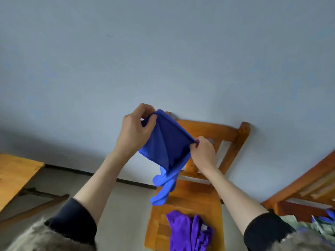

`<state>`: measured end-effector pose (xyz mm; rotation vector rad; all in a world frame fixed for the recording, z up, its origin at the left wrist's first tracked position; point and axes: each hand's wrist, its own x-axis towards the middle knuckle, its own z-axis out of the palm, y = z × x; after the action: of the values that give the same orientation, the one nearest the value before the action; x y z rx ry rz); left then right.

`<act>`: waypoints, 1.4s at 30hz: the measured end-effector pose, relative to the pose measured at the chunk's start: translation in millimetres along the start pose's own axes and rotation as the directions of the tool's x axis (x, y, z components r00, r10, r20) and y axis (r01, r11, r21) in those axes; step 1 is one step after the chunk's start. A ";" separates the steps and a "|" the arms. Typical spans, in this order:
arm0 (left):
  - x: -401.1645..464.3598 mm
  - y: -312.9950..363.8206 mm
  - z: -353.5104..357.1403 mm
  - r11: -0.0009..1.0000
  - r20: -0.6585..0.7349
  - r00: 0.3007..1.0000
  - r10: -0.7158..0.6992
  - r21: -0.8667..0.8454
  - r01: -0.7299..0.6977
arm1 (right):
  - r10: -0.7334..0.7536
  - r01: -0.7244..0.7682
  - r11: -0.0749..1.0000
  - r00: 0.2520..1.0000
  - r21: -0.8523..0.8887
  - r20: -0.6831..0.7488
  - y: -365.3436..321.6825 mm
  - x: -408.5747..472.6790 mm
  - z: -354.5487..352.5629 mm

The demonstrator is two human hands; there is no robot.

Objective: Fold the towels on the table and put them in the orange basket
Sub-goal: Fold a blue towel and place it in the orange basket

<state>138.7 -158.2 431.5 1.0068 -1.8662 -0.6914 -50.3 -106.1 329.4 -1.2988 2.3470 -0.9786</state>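
While held up in the air before the wall, the blue towel (pixel 165 142) is stretched by its top corners, left hand (pixel 135 131) and right hand (pixel 203 153) each pinching one. Folding looks barely begun; a purple towel (pixel 188 230) waits on the chair (pixel 195 192); no orange basket is visible.

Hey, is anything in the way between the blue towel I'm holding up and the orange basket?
Cannot say: no orange basket shows in this view. The blue towel hangs in the air, pinched by the left hand and right hand, above a wooden chair holding a purple towel.
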 end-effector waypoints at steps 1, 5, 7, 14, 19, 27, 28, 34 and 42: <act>1.0 5.4 -11.7 1.000 -0.052 0.999 -0.005 0.009 0.005 | -0.021 0.020 1.000 1.000 -0.010 -0.003 -7.2 3.0 -5.2; 1.6 14.5 -50.9 0.993 -0.200 0.978 -0.051 0.098 0.072 | -0.064 0.063 0.998 0.998 0.025 0.022 -35.7 15.0 -28.8; 0.1 11.7 -67.6 0.967 -0.233 0.966 -0.108 0.199 0.156 | -0.110 0.093 0.978 0.990 0.185 0.086 -56.0 18.4 -42.6; -28.4 -3.1 -103.8 0.858 -0.165 0.918 -0.361 0.326 0.396 | -0.446 0.345 0.868 0.858 0.357 0.255 -142.0 11.7 -75.9; -38.4 15.9 -100.7 0.947 0.038 0.952 -0.305 0.117 0.299 | -0.628 0.500 0.778 0.644 0.381 0.437 -194.4 -13.5 -77.7; -73.1 22.1 -155.8 0.950 -0.083 0.946 -0.313 -0.046 0.310 | -0.697 0.539 0.716 0.516 0.444 0.498 -253.4 -50.7 -49.7; -80.5 20.1 -166.3 0.948 -0.087 0.944 -0.317 -0.035 0.315 | -0.705 0.531 0.708 0.491 0.465 0.511 -263.7 -58.5 -44.2; -121.8 5.2 -235.4 0.944 -0.289 0.902 -0.320 -0.017 0.329 | -0.757 0.568 0.641 0.358 0.516 0.547 -329.7 -112.0 -1.7; -186.0 -16.6 -370.0 0.911 -0.575 0.781 -0.244 0.141 0.388 | -0.765 0.622 0.608 0.296 0.493 0.571 -396.6 -186.1 99.4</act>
<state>525.7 -30.7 507.0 1.5318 -1.3015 -0.2969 358.4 -138.4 513.1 -2.1844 0.9592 -0.5810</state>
